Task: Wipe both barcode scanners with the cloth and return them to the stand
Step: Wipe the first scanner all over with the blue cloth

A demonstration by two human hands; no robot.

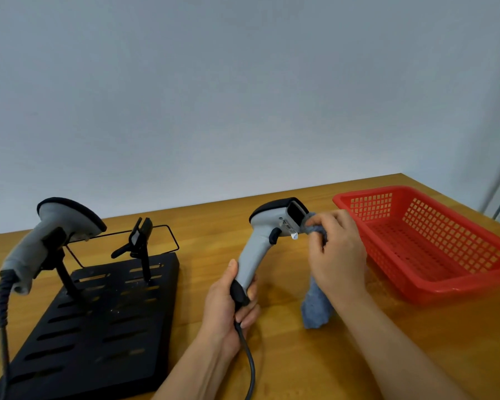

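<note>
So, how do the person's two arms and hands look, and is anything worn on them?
Both are bare. The left hand and the right hand wear no gloves, and I see no rings. Both forearms are uncovered up to the bottom edge of the picture: no sleeve, watch or wristband shows. No markings are visible on them. The black cable near the left wrist belongs to the scanner, not to the arm.

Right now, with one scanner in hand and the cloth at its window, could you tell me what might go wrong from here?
1. The held scanner's cable trails off the table's near edge; it could snag when the scanner goes back to the empty clamp.
2. The left hand grips only the handle's base, so pressure from the cloth in the right hand might twist the scanner.
3. The other scanner leans out past the stand; a knock could dislodge it.
</note>
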